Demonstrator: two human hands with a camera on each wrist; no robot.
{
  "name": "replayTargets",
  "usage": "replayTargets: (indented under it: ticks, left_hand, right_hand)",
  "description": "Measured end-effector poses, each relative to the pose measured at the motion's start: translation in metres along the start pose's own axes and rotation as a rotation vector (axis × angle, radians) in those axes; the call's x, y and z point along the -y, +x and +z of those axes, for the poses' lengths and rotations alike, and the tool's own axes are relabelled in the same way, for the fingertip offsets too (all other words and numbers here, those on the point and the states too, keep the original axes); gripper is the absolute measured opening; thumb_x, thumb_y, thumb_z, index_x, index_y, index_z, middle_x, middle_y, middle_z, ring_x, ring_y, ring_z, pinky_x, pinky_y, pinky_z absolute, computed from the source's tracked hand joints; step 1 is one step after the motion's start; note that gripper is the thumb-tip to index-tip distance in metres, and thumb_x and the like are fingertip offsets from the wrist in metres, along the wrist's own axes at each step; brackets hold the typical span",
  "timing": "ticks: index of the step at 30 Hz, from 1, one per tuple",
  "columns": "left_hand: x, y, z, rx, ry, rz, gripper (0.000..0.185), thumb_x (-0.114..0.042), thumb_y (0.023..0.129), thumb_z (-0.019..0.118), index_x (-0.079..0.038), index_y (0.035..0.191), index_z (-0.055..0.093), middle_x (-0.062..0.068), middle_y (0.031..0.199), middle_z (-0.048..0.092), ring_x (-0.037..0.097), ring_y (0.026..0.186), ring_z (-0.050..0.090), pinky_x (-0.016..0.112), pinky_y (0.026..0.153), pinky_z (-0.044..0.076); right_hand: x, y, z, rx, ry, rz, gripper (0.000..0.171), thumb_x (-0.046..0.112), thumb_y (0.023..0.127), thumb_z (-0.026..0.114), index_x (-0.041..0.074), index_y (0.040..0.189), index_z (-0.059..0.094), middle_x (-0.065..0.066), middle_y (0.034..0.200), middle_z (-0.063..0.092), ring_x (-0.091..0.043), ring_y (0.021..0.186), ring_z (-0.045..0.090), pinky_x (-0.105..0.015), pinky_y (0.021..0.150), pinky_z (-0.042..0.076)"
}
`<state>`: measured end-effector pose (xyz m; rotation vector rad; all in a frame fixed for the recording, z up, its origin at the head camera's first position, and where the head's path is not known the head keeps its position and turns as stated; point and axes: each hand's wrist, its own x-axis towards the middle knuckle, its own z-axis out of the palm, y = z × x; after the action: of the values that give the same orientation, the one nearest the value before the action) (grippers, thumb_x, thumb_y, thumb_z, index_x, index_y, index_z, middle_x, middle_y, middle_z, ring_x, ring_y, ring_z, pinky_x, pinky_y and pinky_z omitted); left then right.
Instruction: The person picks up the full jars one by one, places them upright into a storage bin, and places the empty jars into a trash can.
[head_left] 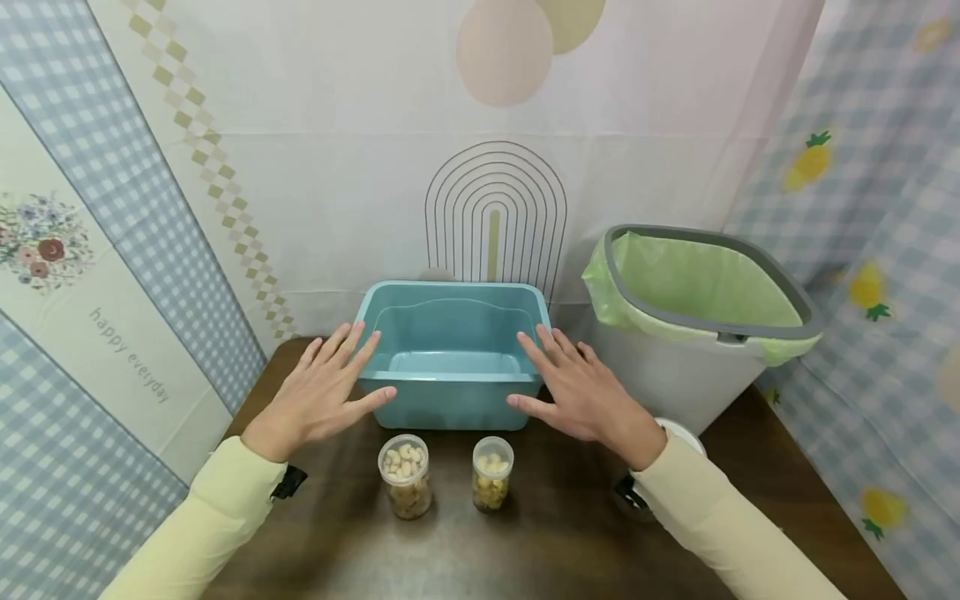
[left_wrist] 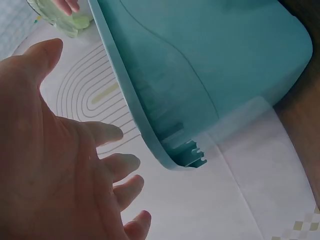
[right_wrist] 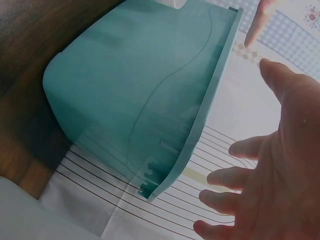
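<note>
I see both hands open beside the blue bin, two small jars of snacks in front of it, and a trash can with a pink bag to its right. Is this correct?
Not quite: the bag lining the trash can is light green, not pink, as the head view shows. The rest holds: the left hand and right hand are open beside the blue bin, with the two jars in front.

It looked like a small staged corner made up to feel like a home, not a real lived-in room. Printed cloths (head_left: 495, 100) hung all round as walls: one showed arches and pastel circles, one blue gingham with flowers and the words "happy everyday" (head_left: 127, 354), one pineapples (head_left: 870, 287). A dark wooden table (head_left: 555, 533) stood in front, and on it sat household things: a teal plastic tub (head_left: 450, 400), two small snack jars (head_left: 406, 475), and a lined waste bin (head_left: 697, 333).
</note>
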<state>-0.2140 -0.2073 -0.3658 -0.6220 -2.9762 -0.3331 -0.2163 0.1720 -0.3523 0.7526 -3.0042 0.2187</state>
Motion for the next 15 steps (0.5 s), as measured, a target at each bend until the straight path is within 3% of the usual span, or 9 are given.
replayTargets:
  ticks: [4, 10, 15]
  left_hand:
    - [0.002, 0.003, -0.002, -0.001, -0.004, 0.0, 0.094, -0.067, 0.105, 0.047, -0.008, 0.171, 0.015, 0.019, 0.178, 0.01, 0.041, 0.166, 0.011, 0.066, 0.131, 0.008]
    - [0.008, 0.005, -0.002, 0.02, -0.033, -0.013, 0.098, -0.065, 0.106, 0.047, 0.002, 0.168, 0.011, 0.023, 0.177, 0.008, 0.042, 0.166, 0.009, 0.064, 0.132, 0.009]
    - [0.017, 0.005, 0.002, 0.04, -0.074, -0.036, 0.1, -0.064, 0.106, 0.046, 0.008, 0.167, 0.009, 0.026, 0.177, 0.006, 0.045, 0.165, 0.009, 0.064, 0.132, 0.01]
  right_hand:
    - [0.002, -0.004, -0.003, -0.052, -0.013, -0.035, 0.09, 0.065, 0.101, 0.057, 0.014, 0.169, 0.028, -0.017, 0.175, 0.027, -0.039, 0.162, 0.028, -0.067, 0.127, 0.028]
    - [0.009, -0.014, -0.005, -0.176, -0.019, -0.149, 0.082, 0.057, 0.097, 0.071, 0.005, 0.157, 0.049, -0.018, 0.157, 0.054, -0.038, 0.142, 0.057, -0.057, 0.116, 0.049]
    - [0.022, -0.02, -0.003, -0.156, 0.041, -0.198, 0.076, 0.056, 0.095, 0.075, 0.004, 0.148, 0.058, -0.015, 0.142, 0.065, -0.033, 0.128, 0.067, -0.05, 0.104, 0.058]
